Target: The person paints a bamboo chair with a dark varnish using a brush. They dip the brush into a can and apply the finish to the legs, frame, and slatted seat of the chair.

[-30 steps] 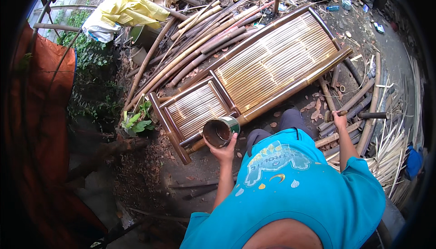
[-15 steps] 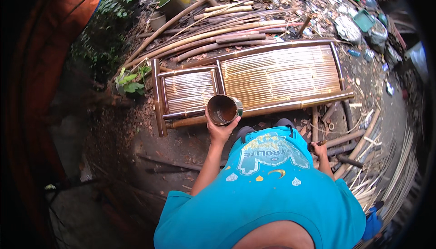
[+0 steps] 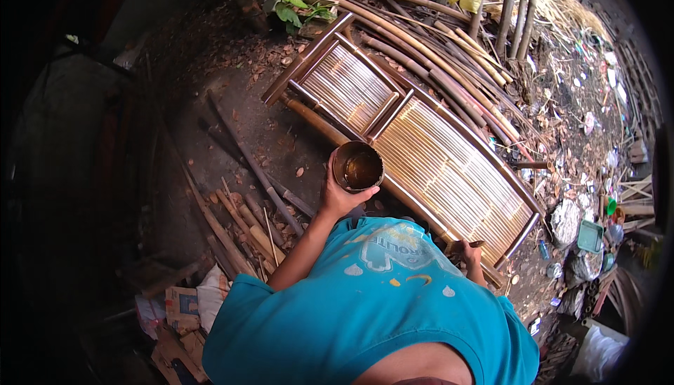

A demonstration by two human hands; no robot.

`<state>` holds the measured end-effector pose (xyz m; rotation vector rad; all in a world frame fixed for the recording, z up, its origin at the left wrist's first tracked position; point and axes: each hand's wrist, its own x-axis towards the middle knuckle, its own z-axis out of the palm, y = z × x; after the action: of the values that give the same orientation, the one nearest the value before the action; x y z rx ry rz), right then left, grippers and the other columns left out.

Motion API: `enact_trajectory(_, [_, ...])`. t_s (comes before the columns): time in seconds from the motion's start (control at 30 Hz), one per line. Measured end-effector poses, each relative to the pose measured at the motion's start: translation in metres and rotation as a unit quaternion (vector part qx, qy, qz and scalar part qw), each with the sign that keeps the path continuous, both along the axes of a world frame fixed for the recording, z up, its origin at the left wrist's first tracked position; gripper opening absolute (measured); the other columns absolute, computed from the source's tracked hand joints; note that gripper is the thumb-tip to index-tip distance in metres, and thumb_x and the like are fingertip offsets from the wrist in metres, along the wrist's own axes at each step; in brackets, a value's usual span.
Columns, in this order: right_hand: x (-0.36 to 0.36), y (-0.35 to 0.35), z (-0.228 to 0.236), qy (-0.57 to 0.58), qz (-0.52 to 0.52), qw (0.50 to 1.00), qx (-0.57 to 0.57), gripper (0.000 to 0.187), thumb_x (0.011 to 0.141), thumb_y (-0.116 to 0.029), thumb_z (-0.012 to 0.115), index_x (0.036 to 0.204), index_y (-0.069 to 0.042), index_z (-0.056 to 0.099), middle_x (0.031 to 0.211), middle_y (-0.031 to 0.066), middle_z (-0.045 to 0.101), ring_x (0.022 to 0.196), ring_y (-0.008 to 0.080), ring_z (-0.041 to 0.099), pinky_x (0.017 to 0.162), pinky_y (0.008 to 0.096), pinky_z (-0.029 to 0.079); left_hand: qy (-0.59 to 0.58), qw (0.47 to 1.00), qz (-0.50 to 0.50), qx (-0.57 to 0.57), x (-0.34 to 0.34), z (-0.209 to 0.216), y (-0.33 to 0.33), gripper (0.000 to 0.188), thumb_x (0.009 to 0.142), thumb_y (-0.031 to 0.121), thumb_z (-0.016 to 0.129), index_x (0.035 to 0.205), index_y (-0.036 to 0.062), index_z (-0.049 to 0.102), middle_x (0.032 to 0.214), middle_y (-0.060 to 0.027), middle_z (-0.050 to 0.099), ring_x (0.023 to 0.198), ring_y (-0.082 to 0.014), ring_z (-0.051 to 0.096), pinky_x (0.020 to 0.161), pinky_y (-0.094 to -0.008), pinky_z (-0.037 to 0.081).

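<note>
My left hand (image 3: 340,195) is wrapped round an open round can (image 3: 359,167), its mouth turned up, with some brown liquid inside. Low on the right, my right hand (image 3: 465,254) is closed; a small dark brown end pokes out of it, and its kind is too small to tell. Beyond both hands lies a glossy brown bamboo bench (image 3: 449,174), with a slatted surface in a larger and a smaller section. The can appears in front of its near rail, and the right hand is close to the bench's near right end.
Long bamboo poles (image 3: 421,48) are piled behind the bench. Thinner poles (image 3: 246,153) and cut pieces lie on the dirt at left. A leafy plant (image 3: 289,11) grows by the far left corner. Litter and a green basin (image 3: 590,235) are at right.
My view has swung to the left, so the bench now slants down to the right. My left hand still holds the can, and my right hand is now beside the bench's near edge.
</note>
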<state>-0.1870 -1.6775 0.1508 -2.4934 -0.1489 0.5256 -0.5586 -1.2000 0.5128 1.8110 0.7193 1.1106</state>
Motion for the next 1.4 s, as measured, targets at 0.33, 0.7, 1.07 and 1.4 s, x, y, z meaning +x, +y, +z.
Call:
enact_trajectory(0.33, [-0.028,0.345,0.107,0.141,0.191,0.971,0.026,0.037,0.087,-0.034,0.076,0.098,0.001,0.070,0.081,0.0117,0.071,0.063,0.0187,0.065,0.054,0.0335,0.052,0.045,0.973,0.226,-0.025,-0.115,-0.009,0.023,0.108,0.062,0.021,0.095,0.145,-0.0053,0.032,0.138,-0.0234,0.052,0.126,-0.0342,0.056,0.107,-0.0444,0.046])
enact_trajectory(0.7, [-0.235,0.595,0.262,0.323,0.225,0.840,0.373,0.041,0.093,-0.028,0.073,0.117,0.003,0.063,0.082,0.0039,0.063,0.068,0.0095,0.058,0.058,0.0242,0.048,0.095,0.969,0.223,-0.042,-0.206,-0.025,0.136,0.111,0.061,0.017,0.095,0.148,-0.0039,0.028,0.139,-0.0220,0.051,0.125,-0.0315,0.056,0.104,-0.0425,0.049])
enact_trajectory(1.07, [-0.322,0.695,0.473,0.085,0.514,0.788,0.329,0.022,0.089,-0.021,0.071,0.101,-0.003,0.073,0.079,0.0143,0.073,0.073,0.0241,0.074,0.068,0.0347,0.058,0.137,0.986,0.094,0.032,-0.172,-0.012,0.250,0.114,0.062,0.033,0.095,0.148,-0.0012,0.030,0.133,-0.0268,0.054,0.121,-0.0420,0.057,0.102,-0.0477,0.049])
enact_trajectory(1.4, [-0.324,0.757,0.433,-0.095,0.602,0.785,0.111,0.028,0.086,-0.027,0.073,0.107,-0.008,0.073,0.078,0.0193,0.070,0.072,0.0396,0.069,0.067,0.0449,0.057,0.213,0.968,0.077,0.105,-0.139,-0.003,0.306,0.116,0.057,0.036,0.095,0.149,0.0033,0.032,0.136,-0.0269,0.053,0.123,-0.0452,0.055,0.102,-0.0504,0.048])
